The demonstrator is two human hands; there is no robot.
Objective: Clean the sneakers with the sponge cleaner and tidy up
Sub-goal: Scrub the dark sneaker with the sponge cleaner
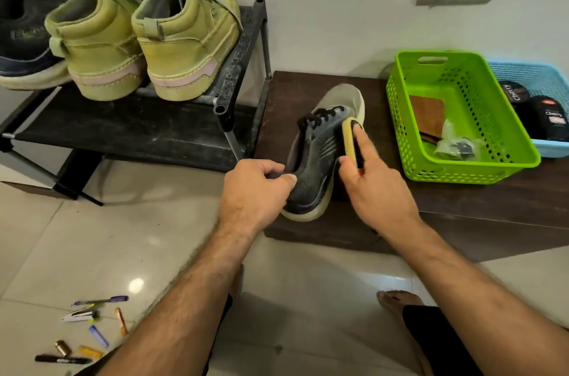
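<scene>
A dark grey sneaker [317, 157] with black laces and a pale sole stands on a low dark wooden bench [462, 206], toe pointing away from me. My left hand [255, 190] grips its heel collar with curled fingers. My right hand [369, 187] holds a yellow sponge cleaner [349, 141] between thumb and fingers and presses it against the sneaker's right side near the toe. Two olive-green high-top sneakers [184, 36] and a black sneaker [24, 30] stand on a black shoe rack [240, 67] at the left.
A green plastic basket [400, 116] on the bench holds a brown cloth and a small plastic bag. Behind it a blue basket [529, 73] holds dark polish containers. Pens and markers [89, 329] lie scattered on the tiled floor. My bare foot [397, 301] is below the bench.
</scene>
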